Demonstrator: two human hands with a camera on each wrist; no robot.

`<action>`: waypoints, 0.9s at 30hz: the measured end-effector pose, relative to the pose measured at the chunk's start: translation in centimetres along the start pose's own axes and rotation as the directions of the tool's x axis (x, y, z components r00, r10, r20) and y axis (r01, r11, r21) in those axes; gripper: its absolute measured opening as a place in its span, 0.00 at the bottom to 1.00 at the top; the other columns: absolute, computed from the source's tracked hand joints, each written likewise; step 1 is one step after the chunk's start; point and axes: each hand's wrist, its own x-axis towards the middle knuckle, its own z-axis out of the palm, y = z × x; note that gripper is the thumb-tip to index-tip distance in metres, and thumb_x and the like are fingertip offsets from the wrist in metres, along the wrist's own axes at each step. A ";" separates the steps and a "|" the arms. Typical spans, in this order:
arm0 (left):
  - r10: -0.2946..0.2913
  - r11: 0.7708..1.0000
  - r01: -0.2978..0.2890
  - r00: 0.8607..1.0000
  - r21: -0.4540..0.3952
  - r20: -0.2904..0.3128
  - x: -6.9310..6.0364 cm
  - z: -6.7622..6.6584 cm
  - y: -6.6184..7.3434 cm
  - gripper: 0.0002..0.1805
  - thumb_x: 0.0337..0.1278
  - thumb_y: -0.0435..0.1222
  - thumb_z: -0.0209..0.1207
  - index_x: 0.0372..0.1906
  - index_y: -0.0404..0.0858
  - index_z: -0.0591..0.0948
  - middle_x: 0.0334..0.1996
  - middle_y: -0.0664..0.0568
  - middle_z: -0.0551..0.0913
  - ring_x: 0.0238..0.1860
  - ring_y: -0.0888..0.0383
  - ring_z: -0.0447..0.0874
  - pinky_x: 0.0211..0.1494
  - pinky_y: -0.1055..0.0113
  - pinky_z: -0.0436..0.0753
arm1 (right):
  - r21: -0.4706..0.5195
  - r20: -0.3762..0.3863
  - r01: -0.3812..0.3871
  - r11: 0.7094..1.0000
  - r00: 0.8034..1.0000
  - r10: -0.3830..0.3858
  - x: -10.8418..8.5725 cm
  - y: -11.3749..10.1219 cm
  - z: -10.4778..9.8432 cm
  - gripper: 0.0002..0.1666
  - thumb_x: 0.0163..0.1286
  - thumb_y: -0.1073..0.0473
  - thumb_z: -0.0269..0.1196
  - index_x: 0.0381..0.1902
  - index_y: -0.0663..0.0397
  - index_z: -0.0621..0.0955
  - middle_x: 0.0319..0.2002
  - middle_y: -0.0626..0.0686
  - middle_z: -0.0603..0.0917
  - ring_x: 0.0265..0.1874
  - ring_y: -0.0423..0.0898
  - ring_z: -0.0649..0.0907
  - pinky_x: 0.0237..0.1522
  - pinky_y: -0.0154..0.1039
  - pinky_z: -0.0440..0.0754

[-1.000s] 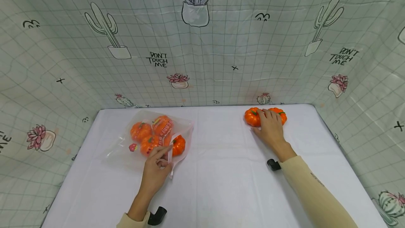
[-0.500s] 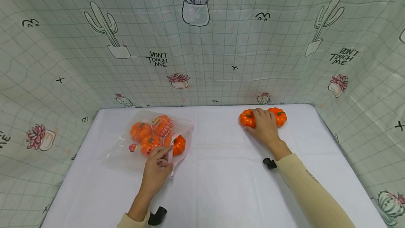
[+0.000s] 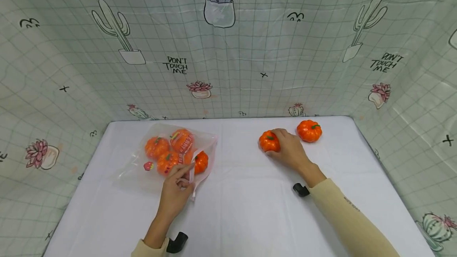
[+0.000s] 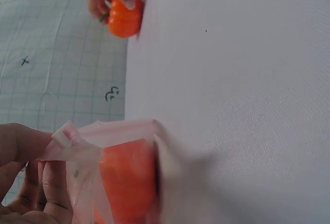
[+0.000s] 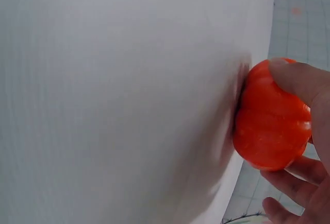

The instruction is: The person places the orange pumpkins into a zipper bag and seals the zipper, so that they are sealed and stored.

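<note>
A white-covered table [image 3: 246, 217] stands enclosed by pale, gridded cloth [image 3: 303, 54] along its far, left and right sides. Line-drawn cacti [image 3: 114, 27], a large potted plant [image 3: 219, 11] at far center, pink succulents [image 3: 200, 89] and the words "Don't touch me" [image 3: 175, 65] decorate the fabric, which is creased in places. Soft light falls across the scene, leaving faint shadows on the tabletop.
</note>
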 end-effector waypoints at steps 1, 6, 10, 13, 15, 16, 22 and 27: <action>0.002 1.000 -0.002 1.000 0.000 0.000 0.0 0.0 0.0 0.29 0.56 0.15 0.66 0.64 0.31 0.84 0.48 0.42 0.78 0.45 0.50 0.75 0.44 0.81 0.81 | 0.007 0.005 0.008 1.000 1.000 -0.008 -0.1 -0.3 0.1 0.45 0.60 0.51 0.81 0.68 0.63 0.74 0.65 0.67 0.79 0.62 0.66 0.80 0.68 0.67 0.73; 0.004 1.000 -0.004 1.000 -0.001 0.000 0.1 0.0 0.0 0.29 0.55 0.15 0.66 0.64 0.31 0.84 0.48 0.42 0.78 0.45 0.50 0.76 0.45 0.81 0.81 | 0.013 -0.002 0.082 0.997 0.997 -0.081 -0.6 -2.3 0.3 0.46 0.58 0.53 0.82 0.68 0.63 0.75 0.64 0.65 0.80 0.61 0.65 0.81 0.65 0.65 0.76; 0.000 1.000 0.000 1.000 0.003 0.003 0.1 0.0 0.0 0.29 0.56 0.15 0.66 0.64 0.31 0.84 0.48 0.42 0.78 0.45 0.50 0.75 0.45 0.81 0.81 | 0.026 -0.012 0.136 0.990 0.991 -0.136 -1.0 -4.3 0.5 0.46 0.56 0.54 0.83 0.68 0.63 0.76 0.64 0.65 0.80 0.60 0.65 0.82 0.65 0.64 0.77; 0.001 1.000 -0.001 1.000 0.008 0.001 0.1 0.0 0.0 0.29 0.56 0.15 0.66 0.64 0.31 0.84 0.48 0.42 0.78 0.45 0.50 0.75 0.45 0.81 0.81 | 0.054 -0.012 0.174 0.983 0.985 -0.174 -1.3 -5.8 0.8 0.46 0.55 0.54 0.83 0.68 0.63 0.76 0.64 0.64 0.80 0.60 0.64 0.82 0.66 0.63 0.77; 0.003 1.000 -0.003 1.000 0.008 0.000 0.1 0.1 0.0 0.29 0.56 0.15 0.66 0.64 0.31 0.84 0.49 0.42 0.78 0.45 0.50 0.75 0.45 0.81 0.81 | 0.071 -0.011 0.195 0.978 0.981 -0.195 -1.5 -6.6 1.0 0.46 0.55 0.54 0.84 0.67 0.62 0.77 0.64 0.63 0.80 0.60 0.64 0.82 0.65 0.62 0.78; 0.004 1.000 -0.004 1.000 0.007 0.000 0.1 0.1 0.0 0.29 0.56 0.15 0.66 0.64 0.31 0.84 0.49 0.42 0.78 0.45 0.50 0.75 0.45 0.81 0.81 | 0.073 -0.013 0.205 0.976 0.979 -0.205 -1.5 -7.0 1.1 0.45 0.54 0.54 0.84 0.66 0.62 0.77 0.64 0.62 0.80 0.59 0.63 0.82 0.65 0.62 0.78; 0.014 1.000 -0.014 1.000 -0.017 0.005 0.1 0.3 -0.1 0.29 0.56 0.14 0.65 0.65 0.30 0.83 0.49 0.41 0.78 0.46 0.50 0.75 0.44 0.81 0.81 | 0.088 0.000 0.252 0.964 0.968 -0.253 -1.9 -9.3 1.8 0.45 0.54 0.52 0.84 0.66 0.61 0.78 0.65 0.61 0.80 0.59 0.62 0.82 0.65 0.61 0.78; 0.010 1.000 -0.010 1.000 -0.018 0.003 0.0 0.3 -0.1 0.29 0.56 0.14 0.65 0.65 0.29 0.83 0.50 0.41 0.78 0.46 0.49 0.75 0.44 0.81 0.81 | 0.111 0.022 0.282 0.953 0.958 -0.286 -1.9 -11.0 2.3 0.44 0.55 0.52 0.83 0.67 0.59 0.78 0.66 0.60 0.80 0.60 0.61 0.81 0.66 0.61 0.78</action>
